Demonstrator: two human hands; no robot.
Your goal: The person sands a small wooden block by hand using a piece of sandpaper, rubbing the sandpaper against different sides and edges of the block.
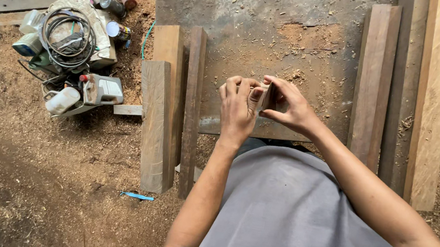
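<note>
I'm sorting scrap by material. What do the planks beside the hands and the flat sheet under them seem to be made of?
The planks look like raw, unfinished wood: brown, with grain lines and sawn ends. The flat sheet looks like bare metal, dull grey with rusty patches under sawdust, though I cannot be sure. The small piece in both hands is too hidden to judge.
</note>
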